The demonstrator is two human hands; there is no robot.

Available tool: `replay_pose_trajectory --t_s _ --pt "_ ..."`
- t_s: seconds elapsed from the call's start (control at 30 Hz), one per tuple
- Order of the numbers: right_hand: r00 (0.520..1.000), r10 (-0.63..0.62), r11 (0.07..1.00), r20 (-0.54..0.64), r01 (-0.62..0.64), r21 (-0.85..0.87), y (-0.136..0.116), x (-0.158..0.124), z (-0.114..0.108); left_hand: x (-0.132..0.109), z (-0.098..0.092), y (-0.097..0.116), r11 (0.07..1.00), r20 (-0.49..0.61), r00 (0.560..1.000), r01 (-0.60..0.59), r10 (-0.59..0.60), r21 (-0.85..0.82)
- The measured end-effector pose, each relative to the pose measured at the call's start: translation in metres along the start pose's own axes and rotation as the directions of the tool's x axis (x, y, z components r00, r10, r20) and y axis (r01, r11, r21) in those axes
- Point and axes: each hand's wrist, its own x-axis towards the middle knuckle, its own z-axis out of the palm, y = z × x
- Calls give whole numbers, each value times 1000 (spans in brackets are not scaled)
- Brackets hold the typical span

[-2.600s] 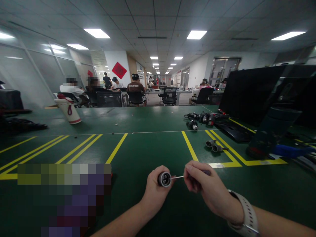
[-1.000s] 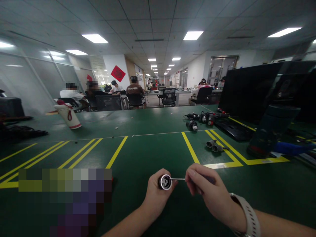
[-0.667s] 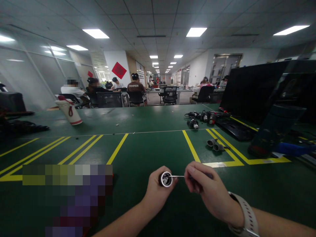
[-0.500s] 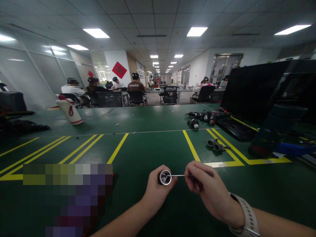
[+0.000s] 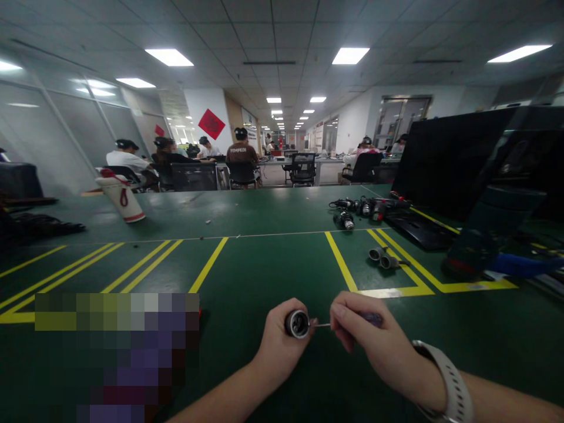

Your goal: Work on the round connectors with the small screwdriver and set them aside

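Observation:
My left hand [image 5: 279, 346] is wrapped round a short cylindrical metal connector [image 5: 298, 324]. Its round open end faces me, with a dark interior whose details are too small to make out. In my right hand [image 5: 372, 338] is a thin screwdriver [image 5: 373, 319], its purplish handle showing behind the fingers. The shaft points left to the right side of the connector, by my left thumb and fingertips. The tip is hidden there, so I cannot tell whether it touches the connector. Both hands are just above the green table [image 5: 273, 264].
Two metal cylinders [image 5: 382, 258] lie by the yellow tape at right. Farther back are several dark connectors with cables [image 5: 348, 218], a black monitor [image 5: 445, 158] and a dark bottle [image 5: 471, 241]. A white cup [image 5: 122, 197] stands at left; people sit beyond.
The screwdriver shaft has come out of the connector's mouth and now meets its right side, lower down. The connector has turned slightly and moved a little down. My right hand remains close by.

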Motion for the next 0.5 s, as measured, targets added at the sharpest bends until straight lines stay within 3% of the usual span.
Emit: replay_pose_trajectory --t_s 0.17,0.3,0.4,0.5 --pt "978 192 939 -76 -160 305 4 3 4 0 -1 5 999 -10 1000 16 -17 -29" --pt "963 253 884 -91 -192 425 5 5 6 1 -2 7 998 -5 1000 30 -30 -52" --pt "973 209 911 -96 -159 380 7 4 4 1 -2 5 999 0 999 41 -41 -34" --pt "993 53 980 -104 -31 198 10 2 1 2 -1 4 998 25 998 59 -59 3"
